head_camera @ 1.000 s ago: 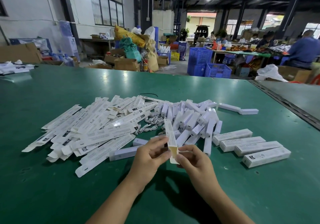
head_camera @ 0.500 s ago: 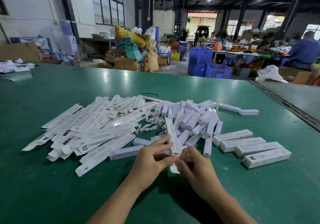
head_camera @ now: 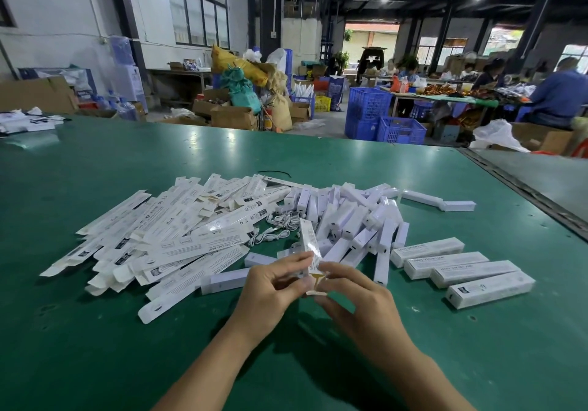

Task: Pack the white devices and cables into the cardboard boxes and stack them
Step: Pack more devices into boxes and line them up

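My left hand (head_camera: 273, 280) and my right hand (head_camera: 353, 289) both pinch the near end of a long white cardboard box (head_camera: 308, 239), held upright with its brown end flaps open. A heap of flat unfolded boxes (head_camera: 165, 235) lies on the left of the green table (head_camera: 95, 347). White bar-shaped devices (head_camera: 356, 220) are piled in the middle, with coiled white cables (head_camera: 276, 229) between the two piles. Several closed boxes (head_camera: 461, 270) lie side by side at the right.
Two more devices (head_camera: 445, 202) lie apart at the far right of the pile. A seam and second table (head_camera: 541, 185) run along the right. Blue crates (head_camera: 381, 118), cartons and seated people fill the room beyond.
The box has tilted and dropped slightly toward me. My fingers have closed in around its lower end and its flaps.
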`<state>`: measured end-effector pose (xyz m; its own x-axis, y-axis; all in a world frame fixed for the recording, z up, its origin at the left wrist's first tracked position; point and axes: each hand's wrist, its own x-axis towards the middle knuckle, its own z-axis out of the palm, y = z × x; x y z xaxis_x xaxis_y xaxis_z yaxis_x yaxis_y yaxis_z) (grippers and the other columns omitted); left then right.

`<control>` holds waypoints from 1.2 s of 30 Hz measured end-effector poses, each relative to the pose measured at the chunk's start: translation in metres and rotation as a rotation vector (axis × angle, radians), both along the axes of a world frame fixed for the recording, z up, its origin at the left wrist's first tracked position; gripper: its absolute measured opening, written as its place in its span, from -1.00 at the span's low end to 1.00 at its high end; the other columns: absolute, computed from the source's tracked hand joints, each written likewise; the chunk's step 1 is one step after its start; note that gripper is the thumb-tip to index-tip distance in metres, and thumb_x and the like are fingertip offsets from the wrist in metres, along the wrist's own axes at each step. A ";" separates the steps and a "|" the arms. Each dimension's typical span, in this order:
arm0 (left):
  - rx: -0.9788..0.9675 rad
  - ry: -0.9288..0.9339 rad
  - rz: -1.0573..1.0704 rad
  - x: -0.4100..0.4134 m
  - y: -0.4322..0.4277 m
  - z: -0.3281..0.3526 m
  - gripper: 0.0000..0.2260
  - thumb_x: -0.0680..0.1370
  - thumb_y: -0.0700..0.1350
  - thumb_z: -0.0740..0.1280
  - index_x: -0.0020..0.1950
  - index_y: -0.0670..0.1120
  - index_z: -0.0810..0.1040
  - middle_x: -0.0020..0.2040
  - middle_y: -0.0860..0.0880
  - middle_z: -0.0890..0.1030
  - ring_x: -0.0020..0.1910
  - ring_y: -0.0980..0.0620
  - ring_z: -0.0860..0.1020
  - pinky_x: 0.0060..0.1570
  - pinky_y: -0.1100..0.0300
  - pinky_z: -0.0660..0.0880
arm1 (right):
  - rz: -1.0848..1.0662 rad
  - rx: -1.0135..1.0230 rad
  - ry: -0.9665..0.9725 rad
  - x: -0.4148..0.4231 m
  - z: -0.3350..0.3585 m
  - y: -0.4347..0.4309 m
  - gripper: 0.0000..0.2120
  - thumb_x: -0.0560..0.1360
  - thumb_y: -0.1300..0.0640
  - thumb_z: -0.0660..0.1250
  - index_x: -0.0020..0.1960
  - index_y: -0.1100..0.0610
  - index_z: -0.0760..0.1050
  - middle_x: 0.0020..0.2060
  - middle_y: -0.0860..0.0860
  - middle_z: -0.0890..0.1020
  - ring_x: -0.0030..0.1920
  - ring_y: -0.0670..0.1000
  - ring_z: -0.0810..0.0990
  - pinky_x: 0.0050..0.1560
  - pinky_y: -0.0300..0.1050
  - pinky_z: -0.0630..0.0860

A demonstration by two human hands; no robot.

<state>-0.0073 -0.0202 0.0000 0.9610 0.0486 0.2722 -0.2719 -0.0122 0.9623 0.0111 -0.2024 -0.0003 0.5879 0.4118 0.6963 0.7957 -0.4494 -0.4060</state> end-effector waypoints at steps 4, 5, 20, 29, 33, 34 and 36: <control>-0.020 -0.005 -0.017 -0.003 -0.003 0.001 -0.67 0.53 -0.41 0.38 0.11 -0.02 0.69 0.17 0.21 0.66 0.16 0.25 0.61 0.02 0.42 0.53 | -0.102 0.100 0.095 -0.002 -0.003 0.006 -0.75 0.40 0.20 0.54 0.03 0.05 0.58 -0.06 -0.23 0.62 -0.07 -0.21 0.61 -0.07 -0.39 0.52; -0.032 -0.005 -0.026 -0.003 -0.003 0.001 -0.65 0.52 -0.44 0.36 0.10 -0.03 0.69 0.18 0.20 0.66 0.14 0.23 0.62 0.00 0.39 0.55 | -0.121 0.120 0.125 -0.003 -0.003 0.006 -0.70 0.40 0.21 0.54 0.05 -0.01 0.55 -0.13 -0.26 0.59 -0.09 -0.21 0.61 -0.09 -0.47 0.48; 0.033 -0.023 -0.006 -0.004 -0.003 -0.002 -0.70 0.38 -0.21 0.47 0.09 -0.04 0.69 0.20 0.17 0.64 0.07 0.07 0.66 0.08 0.18 0.59 | -0.116 0.082 -0.110 0.002 -0.003 0.003 -0.88 0.42 0.28 0.48 -0.05 0.18 0.70 -0.05 0.01 0.72 -0.07 -0.12 0.68 0.04 -0.39 0.54; 0.153 -0.043 0.016 -0.002 -0.003 -0.002 -0.76 0.42 -0.21 0.57 -0.05 0.12 0.70 0.14 0.17 0.64 -0.05 0.11 0.67 -0.05 0.32 0.55 | -0.062 0.106 -0.060 0.007 -0.007 0.000 -0.89 0.37 0.32 0.54 -0.16 0.16 0.69 -0.15 -0.05 0.69 -0.14 -0.23 0.62 -0.03 -0.48 0.47; 0.191 -0.059 0.009 -0.002 0.000 -0.001 -0.81 0.39 -0.06 0.59 -0.07 0.16 0.70 0.11 0.15 0.66 0.06 0.10 0.65 0.02 0.33 0.53 | -0.037 0.157 -0.021 0.007 -0.004 -0.001 -0.86 0.29 0.30 0.60 -0.22 0.15 0.69 -0.22 -0.09 0.68 -0.20 -0.23 0.63 -0.08 -0.46 0.50; 0.194 -0.067 0.004 -0.004 0.000 0.001 -0.83 0.38 0.02 0.58 -0.07 0.16 0.70 0.11 0.15 0.67 0.06 0.10 0.65 0.02 0.34 0.54 | -0.016 0.198 0.021 0.006 -0.003 -0.001 -0.86 0.28 0.26 0.61 -0.22 0.13 0.69 -0.23 -0.13 0.68 -0.22 -0.22 0.63 -0.11 -0.44 0.51; 0.192 -0.072 -0.009 -0.005 -0.001 0.003 -0.81 0.36 0.11 0.53 -0.06 0.15 0.71 0.09 0.13 0.68 0.05 0.08 0.66 0.02 0.31 0.56 | 0.021 0.277 0.185 0.004 0.000 -0.001 -0.85 0.31 0.15 0.58 -0.16 0.04 0.67 -0.22 -0.19 0.67 -0.23 -0.18 0.64 -0.14 -0.40 0.52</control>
